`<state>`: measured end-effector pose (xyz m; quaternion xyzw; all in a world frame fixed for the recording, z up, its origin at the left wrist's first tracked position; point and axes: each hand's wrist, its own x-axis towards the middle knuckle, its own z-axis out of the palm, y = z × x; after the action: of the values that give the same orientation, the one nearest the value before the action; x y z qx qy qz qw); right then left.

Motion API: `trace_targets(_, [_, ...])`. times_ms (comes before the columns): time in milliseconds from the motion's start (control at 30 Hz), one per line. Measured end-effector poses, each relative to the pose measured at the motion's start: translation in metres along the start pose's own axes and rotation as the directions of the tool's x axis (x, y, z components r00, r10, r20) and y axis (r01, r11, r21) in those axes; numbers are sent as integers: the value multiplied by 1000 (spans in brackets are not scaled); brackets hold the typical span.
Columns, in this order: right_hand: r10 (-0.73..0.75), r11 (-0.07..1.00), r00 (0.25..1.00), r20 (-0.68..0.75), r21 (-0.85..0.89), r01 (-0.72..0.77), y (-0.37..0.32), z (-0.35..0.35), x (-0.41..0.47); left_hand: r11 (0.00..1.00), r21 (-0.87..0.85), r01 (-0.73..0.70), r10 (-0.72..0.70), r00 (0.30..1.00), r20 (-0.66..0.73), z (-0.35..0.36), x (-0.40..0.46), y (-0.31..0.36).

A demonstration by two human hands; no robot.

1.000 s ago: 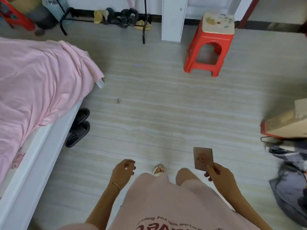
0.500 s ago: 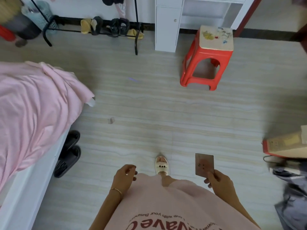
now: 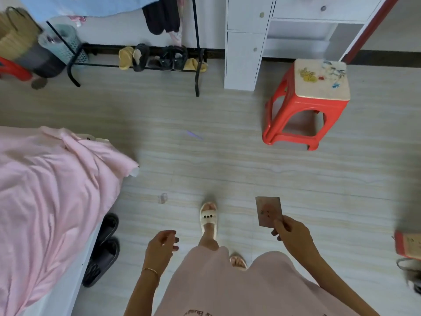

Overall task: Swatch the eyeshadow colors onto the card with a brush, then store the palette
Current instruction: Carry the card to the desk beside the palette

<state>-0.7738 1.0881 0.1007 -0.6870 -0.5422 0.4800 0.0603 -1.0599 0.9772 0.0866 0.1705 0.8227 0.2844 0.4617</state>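
Observation:
I stand on a pale wood-look floor, looking down at my pink dress. My right hand (image 3: pixel 290 236) pinches the lower corner of a small brown rectangular palette (image 3: pixel 268 211) with faint coloured spots on its face, held upright at waist height on the right. My left hand (image 3: pixel 160 247) hangs in front of my left hip with fingers loosely curled and nothing in it. No card or brush is in view.
A bed with pink sheets (image 3: pixel 45 201) fills the left, black slippers (image 3: pixel 102 252) beside it. A red stool (image 3: pixel 307 106) stands ahead right, by a white cabinet (image 3: pixel 245 46). A shoe rack (image 3: pixel 136 62) lines the far wall. A red-edged box (image 3: pixel 407 245) sits at the right edge.
I have stepped forward: the stool, cabinet and shoe rack have come nearer and the bed has slid back. My left foot is now ahead. Both hands keep their hold and pose.

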Motion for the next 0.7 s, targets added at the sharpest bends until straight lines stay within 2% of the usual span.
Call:
trace_targets(200, [91, 995, 995, -38, 51, -89, -64, 4, 64, 998, 67, 10, -14, 998, 64, -17, 85, 64])
trace_targets(400, [125, 987, 987, -105, 115, -113, -131, -4, 127, 978, 178, -106, 83, 988, 133, -30, 181, 170])
trace_targets(567, [191, 968, 967, -166, 194, -158, -163, -25, 174, 950, 231, -208, 160, 964, 213, -9, 241, 261])
trace_targets(700, [252, 950, 950, -185, 233, -207, -175, -43, 212, 949, 224, -221, 160, 952, 263, 22, 273, 313])
